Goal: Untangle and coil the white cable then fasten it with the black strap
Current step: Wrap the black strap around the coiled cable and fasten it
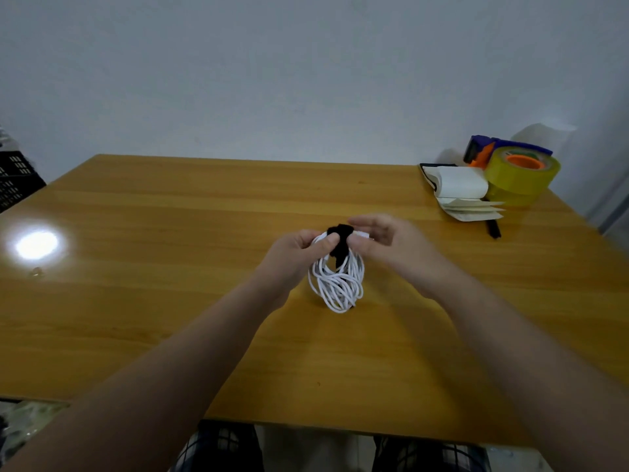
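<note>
Head view, seated at a glossy orange-brown wooden table (170, 233). The thin white cable (337, 284) is gathered into a bundle of long loops and held upright over the middle of the table, between the two hands. The loops hang down from the grip; their lowest bend is at or just above the tabletop, contact cannot be told. The narrow black strap (340, 247) sits across the top of the bundle, bunched at the upper end, with a strip running down the front of the loops. The left hand (292, 253) grasps the top of the bundle, fingers curled round the white cable and thumb pressed onto the black strap. The right hand (388, 243) is just beside the strap on the other side, blurred, fingers loosely bent. A small white piece shows at its fingertips; whether it pinches this cannot be told. Both forearms are bare. At the far right corner of the table: a yellow roll of clear tape with an orange core (520, 180), a blue-and-orange tape dispenser (490, 148) behind it, a white folded paper booklet (459, 187) touching the roll, and a black pen-like stick (493, 229) under the booklet's near edge. A black perforated plastic crate (17, 180) stands off the table's left edge. A bright lamp reflection (35, 245) lies on the left of the tabletop. Checked trousers (221, 447) show below the near edge.
</note>
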Available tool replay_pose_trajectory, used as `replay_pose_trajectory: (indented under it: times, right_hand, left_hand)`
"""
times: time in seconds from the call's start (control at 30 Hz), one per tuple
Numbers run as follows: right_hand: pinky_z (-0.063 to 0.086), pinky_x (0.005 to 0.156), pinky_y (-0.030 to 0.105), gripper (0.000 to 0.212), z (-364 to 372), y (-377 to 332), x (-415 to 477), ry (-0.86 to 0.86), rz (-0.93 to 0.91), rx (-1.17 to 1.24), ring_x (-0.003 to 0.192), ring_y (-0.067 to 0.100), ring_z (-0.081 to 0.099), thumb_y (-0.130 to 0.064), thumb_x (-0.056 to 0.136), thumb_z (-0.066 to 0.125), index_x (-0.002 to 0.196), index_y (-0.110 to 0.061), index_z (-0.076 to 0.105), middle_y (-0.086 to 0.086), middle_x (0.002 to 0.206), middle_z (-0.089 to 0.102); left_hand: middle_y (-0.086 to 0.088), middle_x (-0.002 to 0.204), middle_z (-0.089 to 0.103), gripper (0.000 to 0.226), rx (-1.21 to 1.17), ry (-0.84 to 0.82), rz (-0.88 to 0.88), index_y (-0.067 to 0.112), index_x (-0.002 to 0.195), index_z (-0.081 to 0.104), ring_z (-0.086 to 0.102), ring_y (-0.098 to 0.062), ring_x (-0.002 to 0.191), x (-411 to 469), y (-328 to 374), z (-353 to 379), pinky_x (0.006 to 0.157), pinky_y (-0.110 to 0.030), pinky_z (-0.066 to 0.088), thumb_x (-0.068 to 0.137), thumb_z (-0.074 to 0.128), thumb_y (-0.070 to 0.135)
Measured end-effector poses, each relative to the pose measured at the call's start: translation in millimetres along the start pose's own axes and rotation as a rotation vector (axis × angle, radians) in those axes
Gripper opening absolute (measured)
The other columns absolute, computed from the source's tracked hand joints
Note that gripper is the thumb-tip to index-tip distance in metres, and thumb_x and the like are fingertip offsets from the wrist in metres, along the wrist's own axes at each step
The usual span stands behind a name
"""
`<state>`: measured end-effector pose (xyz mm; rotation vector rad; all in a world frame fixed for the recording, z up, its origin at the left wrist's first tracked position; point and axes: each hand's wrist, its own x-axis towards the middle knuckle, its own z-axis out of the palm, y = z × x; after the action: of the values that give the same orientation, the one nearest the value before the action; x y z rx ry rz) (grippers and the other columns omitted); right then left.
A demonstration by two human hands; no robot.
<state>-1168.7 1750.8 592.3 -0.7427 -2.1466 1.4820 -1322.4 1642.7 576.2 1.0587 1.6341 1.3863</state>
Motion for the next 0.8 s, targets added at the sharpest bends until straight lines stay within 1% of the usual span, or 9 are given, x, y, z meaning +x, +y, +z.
replay_pose_trajectory:
  times: [0.07, 0.1, 0.17, 0.3, 0.37, 0.47, 0.57, 0.67, 0.8]
  right_hand:
    - [0.053, 0.088, 0.038, 0.05, 10.1, 0.3, -1.0, 0.01, 0.008, -0.027, 0.105, 0.016, 0.063, -0.026, 0.077, 0.074, 0.122, -0.021, 0.055, 0.0, 0.116, 0.064]
    - [0.055, 0.085, 0.039, 0.049, 13.7, -0.7, -0.8, 0.034, 0.011, -0.033, 0.1, 0.017, 0.064, -0.016, 0.078, 0.072, 0.123, -0.018, 0.053, 0.002, 0.112, 0.065]
    - [0.055, 0.079, 0.037, 0.048, 17.0, -4.0, -0.9, 0.04, 0.032, -0.06, 0.092, 0.018, 0.065, -0.006, 0.08, 0.066, 0.123, -0.017, 0.049, 0.006, 0.104, 0.065]
    - [0.05, 0.061, 0.035, 0.041, 19.8, -7.8, -1.8, 0.008, 0.09, -0.145, 0.069, 0.018, 0.061, -0.011, 0.08, 0.062, 0.116, -0.021, 0.045, 0.008, 0.085, 0.062]
    - [0.045, 0.055, 0.029, 0.04, 20.6, -9.4, -1.2, 0.014, 0.111, -0.169, 0.063, 0.015, 0.055, -0.016, 0.081, 0.065, 0.115, -0.022, 0.045, 0.004, 0.078, 0.058]
    - [0.044, 0.06, 0.034, 0.041, 21.4, -10.1, 0.5, 0.001, 0.13, -0.167, 0.066, 0.018, 0.055, -0.014, 0.08, 0.067, 0.114, -0.022, 0.045, 0.011, 0.085, 0.061]
    - [0.051, 0.061, 0.031, 0.041, 24.6, -9.9, 0.5, 0.031, 0.15, 0.005, 0.069, 0.019, 0.062, -0.001, 0.08, 0.062, 0.115, -0.017, 0.049, 0.01, 0.088, 0.063]
    - [0.056, 0.072, 0.034, 0.044, 27.9, -6.1, -1.4, 0.034, 0.137, 0.14, 0.083, 0.022, 0.066, 0.006, 0.079, 0.061, 0.117, -0.014, 0.051, 0.013, 0.099, 0.065]
    - [0.057, 0.071, 0.032, 0.047, 24.6, -0.7, -3.9, -0.014, 0.009, 0.11, 0.083, 0.019, 0.067, 0.009, 0.081, 0.057, 0.118, -0.018, 0.049, 0.009, 0.097, 0.065]
  left_hand:
    - [-0.022, 0.101, 0.07, 0.039, 0.027, -0.005, -0.007, 0.001, 0.105, 0.066, 0.067, -0.036, 0.092, 1.6, 0.5, 3.0, 0.083, -0.045, 0.052, 0.091, 0.059, 0.037]
    - [-0.021, 0.098, 0.069, 0.042, 0.061, -0.003, -0.008, 0.0, 0.104, 0.064, 0.066, -0.035, 0.087, 2.2, 1.0, 4.5, 0.08, -0.045, 0.051, 0.092, 0.057, 0.04]
    - [-0.019, 0.091, 0.064, 0.044, 0.133, -0.001, -0.003, -0.001, 0.101, 0.06, 0.059, -0.027, 0.079, 3.2, 1.1, 6.3, 0.073, -0.04, 0.045, 0.094, 0.053, 0.042]
    - [-0.008, 0.083, 0.063, 0.024, 0.208, -0.034, 0.024, 0.015, 0.086, 0.059, 0.058, -0.017, 0.074, 2.9, 1.6, 5.8, 0.067, -0.029, 0.044, 0.097, 0.049, 0.034]
    - [-0.011, 0.081, 0.06, 0.023, 0.261, -0.044, 0.055, 0.013, 0.087, 0.058, 0.054, -0.02, 0.072, 2.9, 1.3, 4.8, 0.066, -0.034, 0.042, 0.097, 0.049, 0.031]
    - [-0.015, 0.079, 0.054, 0.028, 0.32, -0.046, 0.092, 0.003, 0.093, 0.058, 0.049, -0.021, 0.07, 3.4, -0.6, 4.6, 0.064, -0.035, 0.037, 0.097, 0.049, 0.03]
    - [-0.014, 0.08, 0.056, 0.033, 0.3, -0.051, 0.105, -0.002, 0.097, 0.057, 0.052, -0.021, 0.072, 3.5, -1.1, 5.3, 0.064, -0.035, 0.039, 0.097, 0.049, 0.03]
    - [-0.014, 0.085, 0.062, 0.032, 0.266, -0.053, 0.084, -0.001, 0.098, 0.058, 0.058, -0.021, 0.075, 3.7, -1.1, 5.6, 0.066, -0.034, 0.044, 0.097, 0.05, 0.03]
    - [-0.012, 0.089, 0.064, 0.023, 0.152, -0.066, 0.053, 0.005, 0.098, 0.058, 0.062, -0.02, 0.081, 3.5, -0.1, 5.0, 0.071, -0.032, 0.049, 0.097, 0.051, 0.027]
